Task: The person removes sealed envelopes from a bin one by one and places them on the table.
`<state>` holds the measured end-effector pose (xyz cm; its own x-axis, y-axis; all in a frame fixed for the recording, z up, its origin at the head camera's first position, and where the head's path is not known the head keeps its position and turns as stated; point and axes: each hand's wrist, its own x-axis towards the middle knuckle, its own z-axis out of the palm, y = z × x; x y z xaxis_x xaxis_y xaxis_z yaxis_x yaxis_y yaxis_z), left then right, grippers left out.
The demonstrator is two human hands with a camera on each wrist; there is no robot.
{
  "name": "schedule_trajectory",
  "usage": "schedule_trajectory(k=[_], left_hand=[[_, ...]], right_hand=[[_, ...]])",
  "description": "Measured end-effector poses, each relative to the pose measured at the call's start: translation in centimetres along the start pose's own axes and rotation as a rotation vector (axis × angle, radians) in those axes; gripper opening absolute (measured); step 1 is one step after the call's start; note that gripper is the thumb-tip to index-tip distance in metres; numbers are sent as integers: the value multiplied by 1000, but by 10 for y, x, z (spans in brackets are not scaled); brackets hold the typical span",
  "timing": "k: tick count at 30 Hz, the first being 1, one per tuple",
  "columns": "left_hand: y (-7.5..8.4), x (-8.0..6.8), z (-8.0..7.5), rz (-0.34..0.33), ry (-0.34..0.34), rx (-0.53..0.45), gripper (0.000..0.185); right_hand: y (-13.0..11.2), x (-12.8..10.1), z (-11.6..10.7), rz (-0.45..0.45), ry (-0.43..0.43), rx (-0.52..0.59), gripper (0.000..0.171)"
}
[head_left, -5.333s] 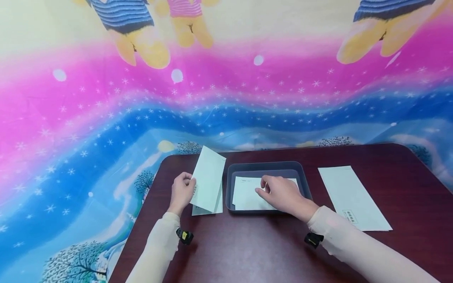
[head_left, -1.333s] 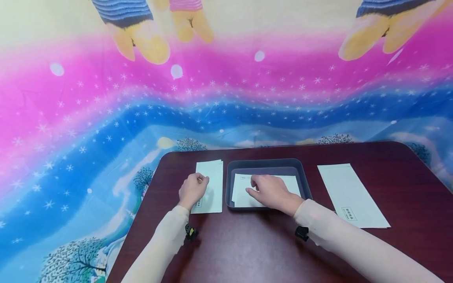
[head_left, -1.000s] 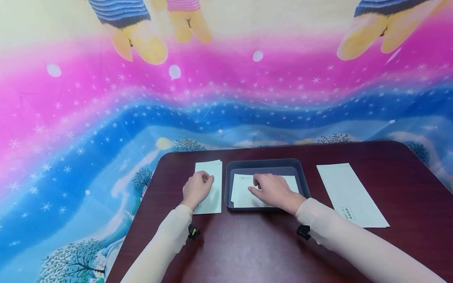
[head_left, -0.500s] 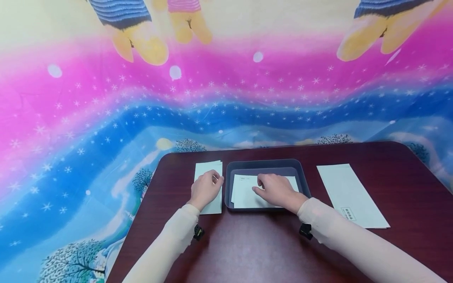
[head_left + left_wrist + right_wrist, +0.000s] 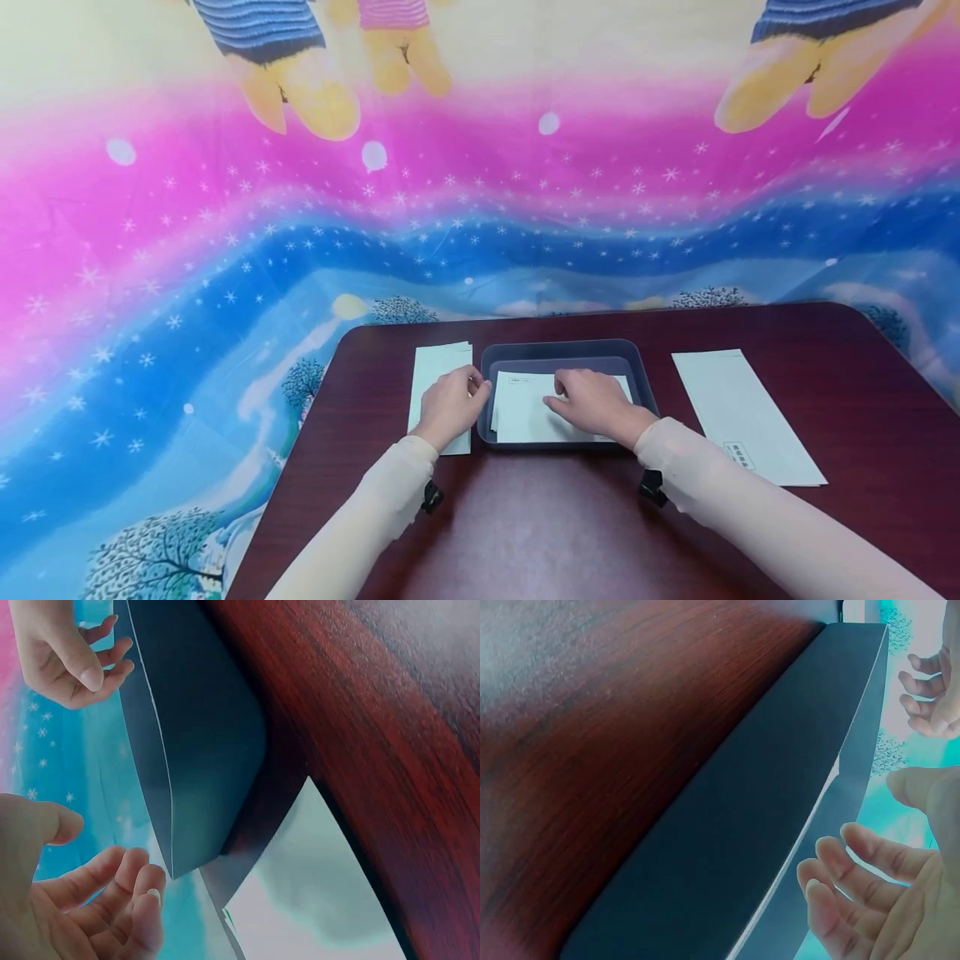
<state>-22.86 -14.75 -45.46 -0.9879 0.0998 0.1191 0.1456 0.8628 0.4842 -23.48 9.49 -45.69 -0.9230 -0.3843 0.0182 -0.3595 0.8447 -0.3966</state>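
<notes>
A grey-blue tray (image 5: 562,348) sits mid-table with a white printed sheet (image 5: 525,410) lying inside. My right hand (image 5: 557,398) is over that sheet, its fingers relaxed and touching the paper; the right wrist view shows this hand (image 5: 855,885) empty above the tray wall (image 5: 765,825). My left hand (image 5: 474,388) hovers at the tray's left rim, above a stack of pale envelopes (image 5: 435,371). In the left wrist view its fingers (image 5: 127,892) are loosely curled and hold nothing, next to the tray wall (image 5: 195,750).
A long white envelope (image 5: 742,417) lies flat to the right of the tray. The dark red table (image 5: 540,525) ends at a colourful printed backdrop (image 5: 300,208) close behind the tray.
My left hand laid the envelope it held on the left stack, then slid right to the tray's rim. The right hand stayed on the sheet.
</notes>
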Motion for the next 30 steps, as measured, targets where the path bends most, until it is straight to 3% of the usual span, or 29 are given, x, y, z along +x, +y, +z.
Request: schedule_trajectory(k=[17,30], left_hand=[[13,-2,7,52,-40,23,17],[24,-3,19,87,-70,76,19]], right_hand=[[7,6,-2,28,-91,-38,27],[19,7,1,23,-110,-111,51]])
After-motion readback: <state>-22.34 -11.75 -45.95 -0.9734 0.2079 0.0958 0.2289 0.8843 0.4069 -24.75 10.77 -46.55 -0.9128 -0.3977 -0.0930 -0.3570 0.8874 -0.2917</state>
